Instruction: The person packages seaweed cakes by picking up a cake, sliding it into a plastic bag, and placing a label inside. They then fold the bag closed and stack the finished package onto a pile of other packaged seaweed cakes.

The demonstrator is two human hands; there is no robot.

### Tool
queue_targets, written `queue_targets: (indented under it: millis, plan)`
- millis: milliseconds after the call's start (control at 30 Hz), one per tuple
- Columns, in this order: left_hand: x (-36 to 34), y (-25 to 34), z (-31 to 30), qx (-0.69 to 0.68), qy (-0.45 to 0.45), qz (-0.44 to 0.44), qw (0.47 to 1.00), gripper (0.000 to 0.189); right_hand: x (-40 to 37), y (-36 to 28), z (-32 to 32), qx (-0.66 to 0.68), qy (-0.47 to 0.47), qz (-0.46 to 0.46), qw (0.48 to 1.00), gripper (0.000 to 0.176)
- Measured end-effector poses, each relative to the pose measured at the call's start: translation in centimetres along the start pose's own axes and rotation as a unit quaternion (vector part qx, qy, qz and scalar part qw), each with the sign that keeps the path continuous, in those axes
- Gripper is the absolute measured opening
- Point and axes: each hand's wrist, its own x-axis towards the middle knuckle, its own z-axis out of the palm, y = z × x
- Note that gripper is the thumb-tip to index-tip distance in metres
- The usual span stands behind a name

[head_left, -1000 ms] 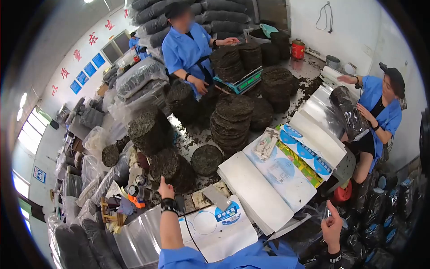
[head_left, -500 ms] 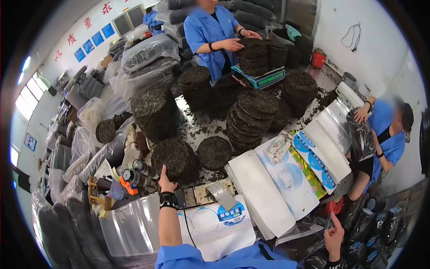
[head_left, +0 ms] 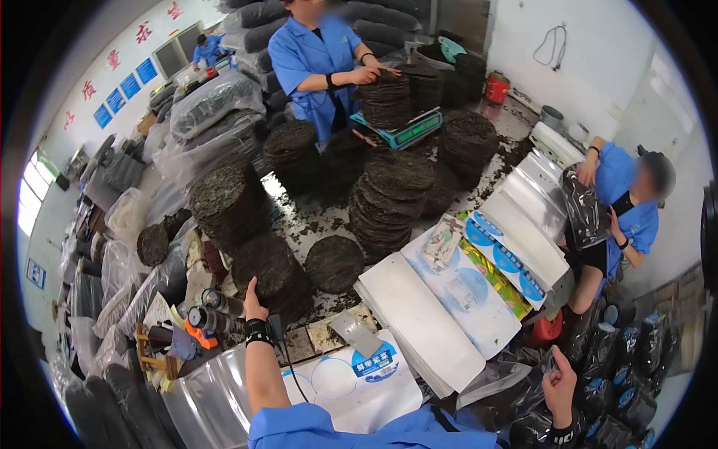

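Note:
My left hand [head_left: 255, 303] is at the near side of a dark round stack [head_left: 273, 273], its fingers pointing up along it; whether they grip is hard to tell. A single dark disc [head_left: 334, 264] lies right of that stack. Over at the lower right, my right hand [head_left: 559, 380] is raised above dark plastic-wrapped packs [head_left: 598, 400], with thumb and index finger together at a small piece of clear film. Between my hands are white printed sheets [head_left: 359, 374] and a thick pile of white bags [head_left: 419, 322].
Across the table a co-worker touches a dark stack [head_left: 385, 101] on a green scale [head_left: 407, 131]. Another person at the right holds a black bag [head_left: 587, 206]. Tall dark stacks [head_left: 228, 202] stand along the table. Jars [head_left: 206, 319] and an orange tape dispenser [head_left: 202, 336] sit at the left.
The view has shifted, so the scene sits further left and slightly higher. The co-worker's hands have come together on top of the scale's stack. My hands keep much the same pose.

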Motion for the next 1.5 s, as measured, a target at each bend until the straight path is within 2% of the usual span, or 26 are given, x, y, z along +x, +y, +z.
queue_targets:
  millis: [67, 333, 433, 467, 533, 600, 667, 700, 733, 800, 833, 867, 933, 967, 1000, 1067, 1100, 1133, 1167, 1200, 1267, 1333, 1367, 1400, 1467, 1500]
  plan:
    - [-2.5, 0.9, 2.1, 0.154, 0.163, -0.018, 0.974, 0.092, -0.3, -0.2, -0.4, -0.015, 0.009, -0.013, 1.0, 0.068]
    - [-1.9, 1.1, 2.5, 0.206, 0.123, 0.028, 0.97, 0.094, -1.6, -0.2, -1.4, -0.039, 0.027, -0.011, 0.999, 0.07]
    - [-5.2, 1.3, 5.7, 0.287, 0.254, 0.073, 0.921, 0.093, -2.1, 0.1, -1.7, -0.031, 0.038, -0.006, 0.999, 0.068]
    - [-3.8, 0.9, 4.7, 0.288, 0.25, 0.075, 0.921, 0.093, -2.2, 0.5, -1.6, -0.023, 0.035, -0.021, 0.999, 0.068]
    - [-0.5, 1.2, 1.3, 0.144, 0.101, 0.014, 0.984, 0.083, -2.5, 0.8, -1.9, -0.012, 0.038, -0.031, 0.999, 0.067]
    - [-0.2, 2.4, 0.8, 0.057, 0.022, -0.014, 0.998, 0.056, -2.7, 0.5, -2.4, -0.019, 0.033, -0.037, 0.999, 0.067]
    - [-1.6, 3.0, 1.0, 0.1, 0.022, 0.094, 0.99, 0.063, -2.9, 0.4, -3.0, -0.026, 0.041, -0.037, 0.998, 0.067]
    - [-2.3, 3.4, 1.5, 0.172, 0.069, 0.163, 0.969, 0.085, -2.9, 0.3, -3.4, -0.048, 0.037, -0.055, 0.997, 0.067]
    - [-3.2, 3.4, 1.7, 0.177, 0.063, 0.161, 0.969, 0.085, -2.9, 0.1, -3.7, -0.07, 0.032, -0.074, 0.994, 0.067]
    - [-4.9, 3.4, 2.0, 0.415, 0.173, 0.299, 0.842, 0.107, -2.8, -0.6, -4.2, -0.077, 0.036, -0.073, 0.994, 0.067]
    - [-7.6, 3.2, 3.1, 0.589, 0.207, 0.291, 0.725, 0.116, -2.8, -0.7, -4.4, -0.097, 0.023, -0.094, 0.991, 0.067]
    - [-8.2, 2.9, 3.2, 0.592, 0.2, 0.293, 0.724, 0.116, -2.7, -0.8, -4.7, -0.117, 0.011, -0.113, 0.987, 0.066]
    - [-9.1, 1.1, 3.5, 0.7, 0.183, 0.354, 0.592, 0.116, -2.4, -0.5, -5.3, -0.138, 0.002, -0.139, 0.981, 0.065]
    - [-9.7, 0.5, 4.0, 0.693, 0.179, 0.414, 0.563, 0.112, -2.3, -0.2, -5.6, -0.15, -0.004, -0.142, 0.978, 0.064]
    - [-10.8, 0.3, 4.6, 0.679, 0.167, 0.473, 0.536, 0.109, -2.1, -1.1, -6.3, -0.131, -0.036, -0.08, 0.988, 0.063]
    - [-13.0, -0.8, 6.4, 0.508, 0.066, 0.512, 0.689, 0.096, -1.2, 1.6, -6.6, -0.153, 0.024, -0.264, 0.952, 0.06]
    - [-18.7, -1.1, 9.8, 0.376, -0.065, 0.415, 0.826, 0.085, -1.4, 1.1, -7.2, -0.114, -0.016, -0.19, 0.975, 0.058]
    - [-24.6, -2.6, 12.2, 0.225, -0.184, 0.286, 0.913, 0.075, -1.6, 0.6, -7.7, -0.088, -0.056, -0.114, 0.988, 0.056]
    - [-25.8, -4.5, 12.1, 0.144, -0.226, 0.164, 0.949, 0.067, -1.4, 1.1, -7.9, -0.077, -0.059, -0.12, 0.988, 0.055]
    - [-27.2, -6.0, 11.6, 0.063, -0.258, 0.041, 0.963, 0.06, -0.9, 2.4, -7.9, -0.1, -0.029, -0.215, 0.971, 0.056]
    - [-41.3, -9.5, 16.2, 0.026, -0.325, -0.052, 0.944, 0.065, -0.5, 2.8, -8.3, -0.079, -0.038, -0.242, 0.966, 0.059]
    - [-40.6, -15.0, 13.2, 0.139, -0.405, 0.031, 0.903, 0.066, -0.4, 2.9, -9.3, -0.025, -0.077, -0.205, 0.975, 0.06]
    - [-41.5, -17.4, 12.7, 0.178, -0.438, 0.063, 0.879, 0.067, -0.4, 3.2, -9.9, 0.022, -0.124, -0.172, 0.977, 0.061]
    - [-45.0, -18.9, 14.1, 0.186, -0.469, 0.071, 0.86, 0.071, -0.4, 3.7, -10.4, 0.03, -0.113, -0.172, 0.978, 0.061]
    - [-43.7, -20.5, 13.0, 0.365, -0.518, 0.193, 0.749, 0.111, -0.1, 5.4, -11.7, 0.03, -0.123, -0.214, 0.969, 0.062]
    - [-50.2, -18.2, 17.8, 0.358, -0.57, 0.298, 0.677, 0.122, 0.2, 7.0, -11.6, 0.04, -0.087, -0.277, 0.956, 0.063]
